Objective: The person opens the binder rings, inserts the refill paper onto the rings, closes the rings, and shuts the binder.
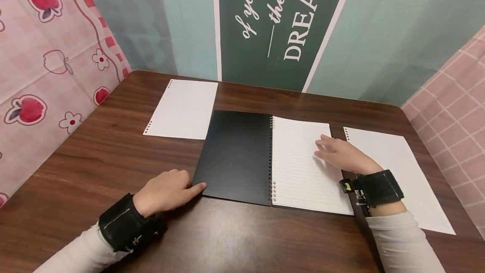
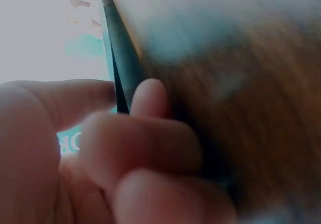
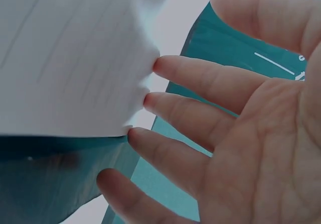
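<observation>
A spiral notebook point(image 1: 272, 159) lies open on the table. Its black cover point(image 1: 236, 155) is on the left, and a lined white page point(image 1: 299, 167) faces up on the right. At the cover's lower left corner, my left hand point(image 1: 168, 191) pinches the edge, thumb on top and curled fingers beneath. The left wrist view has the cover's edge point(image 2: 118, 53) between thumb and fingers. Over the right part of the page is my right hand point(image 1: 342, 155), fingers extended and spread. Its fingertips point(image 3: 158, 64) touch the paper point(image 3: 65, 58) in the right wrist view.
One loose hole-punched sheet point(image 1: 182, 108) lies at the back left of the brown wooden table point(image 1: 235, 239). Another loose sheet point(image 1: 394, 172) is at the right, partly under my right forearm in view. Printed cloths point(image 1: 178, 24) hang around the table's back and sides.
</observation>
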Available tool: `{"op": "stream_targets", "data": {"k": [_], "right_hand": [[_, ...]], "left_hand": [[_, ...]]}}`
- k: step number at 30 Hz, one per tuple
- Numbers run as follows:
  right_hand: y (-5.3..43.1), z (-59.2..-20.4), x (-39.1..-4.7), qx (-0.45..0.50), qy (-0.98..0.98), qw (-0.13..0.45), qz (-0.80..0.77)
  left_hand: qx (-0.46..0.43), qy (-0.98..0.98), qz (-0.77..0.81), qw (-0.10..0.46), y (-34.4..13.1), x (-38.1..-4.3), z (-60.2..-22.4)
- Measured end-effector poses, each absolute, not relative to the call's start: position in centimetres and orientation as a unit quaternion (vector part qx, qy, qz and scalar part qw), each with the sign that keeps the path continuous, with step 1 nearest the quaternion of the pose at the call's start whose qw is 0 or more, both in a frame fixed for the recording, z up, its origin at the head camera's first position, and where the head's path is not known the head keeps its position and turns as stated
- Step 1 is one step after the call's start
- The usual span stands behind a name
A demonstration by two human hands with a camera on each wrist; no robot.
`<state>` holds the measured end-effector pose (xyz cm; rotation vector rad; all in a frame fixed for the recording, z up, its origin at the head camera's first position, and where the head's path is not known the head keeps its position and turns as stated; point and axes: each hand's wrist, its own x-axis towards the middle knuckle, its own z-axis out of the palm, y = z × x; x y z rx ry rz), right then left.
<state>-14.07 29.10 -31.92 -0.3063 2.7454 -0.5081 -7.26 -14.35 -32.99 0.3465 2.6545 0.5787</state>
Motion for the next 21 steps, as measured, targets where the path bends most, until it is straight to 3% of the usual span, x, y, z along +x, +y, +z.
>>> {"op": "stream_targets", "data": {"k": [21], "right_hand": [[29.26,-31.86,-13.89,-0.131,0.966,0.155,-0.158]], "left_hand": [[0.103,0.952,0.203,0.204,-14.06,-7.10,-32.86]]}}
